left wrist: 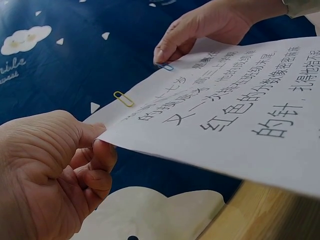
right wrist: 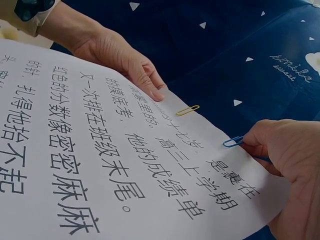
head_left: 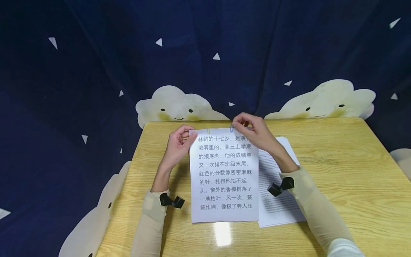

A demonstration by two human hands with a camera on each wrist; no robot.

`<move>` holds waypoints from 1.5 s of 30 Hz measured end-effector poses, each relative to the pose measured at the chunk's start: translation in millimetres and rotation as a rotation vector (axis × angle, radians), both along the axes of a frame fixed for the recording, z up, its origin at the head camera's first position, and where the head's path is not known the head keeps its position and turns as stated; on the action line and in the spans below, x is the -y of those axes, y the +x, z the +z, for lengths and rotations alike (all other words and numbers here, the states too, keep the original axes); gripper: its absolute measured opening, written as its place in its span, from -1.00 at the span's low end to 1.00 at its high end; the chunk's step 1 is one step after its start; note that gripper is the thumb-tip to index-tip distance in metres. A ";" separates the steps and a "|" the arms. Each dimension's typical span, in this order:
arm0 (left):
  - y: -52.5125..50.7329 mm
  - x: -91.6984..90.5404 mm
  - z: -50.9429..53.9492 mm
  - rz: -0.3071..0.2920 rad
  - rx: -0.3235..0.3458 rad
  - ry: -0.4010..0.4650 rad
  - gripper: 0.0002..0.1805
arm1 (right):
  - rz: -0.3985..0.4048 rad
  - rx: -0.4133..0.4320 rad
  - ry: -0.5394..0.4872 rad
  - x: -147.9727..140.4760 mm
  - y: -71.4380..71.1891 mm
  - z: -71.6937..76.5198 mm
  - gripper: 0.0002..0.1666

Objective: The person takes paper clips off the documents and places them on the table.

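Note:
A printed sheet of paper (head_left: 224, 213) with large Chinese characters is held up in front of me, above the table. My left hand (head_left: 174, 148) pinches its upper left corner between thumb and fingers. A yellow paper clip (left wrist: 123, 98) sits on the top edge, nearer the left hand. Further right on the same edge is a blue paper clip (right wrist: 233, 141), its outer end pinched between the thumb and fingers of my right hand (head_left: 257, 134). In the right wrist view part of the blue clip overlaps the paper; the fingers cover the rest.
Beneath the right forearm, another paper (head_left: 279, 192) with small print lies on the wooden table (head_left: 337, 178), partly covered by the held sheet. Behind the table hangs a dark blue curtain (head_left: 192, 64) with white triangles and clouds.

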State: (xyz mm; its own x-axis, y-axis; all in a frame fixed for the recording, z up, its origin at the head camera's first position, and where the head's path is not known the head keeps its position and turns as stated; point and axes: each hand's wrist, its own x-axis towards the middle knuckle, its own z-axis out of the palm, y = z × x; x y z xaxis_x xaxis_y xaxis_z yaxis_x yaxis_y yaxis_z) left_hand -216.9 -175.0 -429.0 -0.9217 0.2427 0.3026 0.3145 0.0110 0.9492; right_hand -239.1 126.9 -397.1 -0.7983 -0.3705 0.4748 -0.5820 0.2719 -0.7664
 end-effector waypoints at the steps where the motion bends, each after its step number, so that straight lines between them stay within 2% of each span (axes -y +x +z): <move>1: -0.1 -0.1 -0.3 -0.001 0.000 0.001 -0.82 | 0.000 0.001 0.000 -0.1 0.2 0.2 -0.94; 20: -1.7 1.9 -3.0 -0.007 0.007 -0.017 -0.82 | -0.012 0.005 -0.002 -8.9 -0.3 2.8 -0.92; 34: -3.6 3.1 -6.2 -0.004 0.007 -0.022 -0.81 | -0.064 0.038 0.007 -26.4 2.1 -5.9 -0.92; 35: -1.9 2.4 -3.2 -0.002 0.014 -0.021 -0.81 | -0.067 0.039 0.007 -27.5 2.4 -6.3 -0.91; 41: -2.9 2.3 -4.3 -0.002 0.017 -0.023 -0.82 | -0.087 0.041 0.000 -35.6 5.0 -9.2 -0.91; 42: -5.0 3.1 -7.7 -0.004 0.010 -0.023 -0.82 | -0.092 0.039 0.000 -37.3 5.1 -10.0 -0.91; 45: -5.4 3.0 -7.9 -0.006 0.009 -0.019 -0.82 | -0.102 0.039 0.002 -42.9 6.2 -12.0 -0.91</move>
State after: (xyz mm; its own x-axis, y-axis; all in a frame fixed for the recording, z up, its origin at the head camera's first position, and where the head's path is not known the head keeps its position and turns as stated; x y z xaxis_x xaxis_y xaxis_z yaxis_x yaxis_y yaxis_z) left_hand -222.2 -178.0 -436.9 -0.9229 0.2542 0.2891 0.3057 0.0272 0.9518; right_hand -232.9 169.8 -409.1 -0.8499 -0.2873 0.4417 -0.5207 0.3299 -0.7874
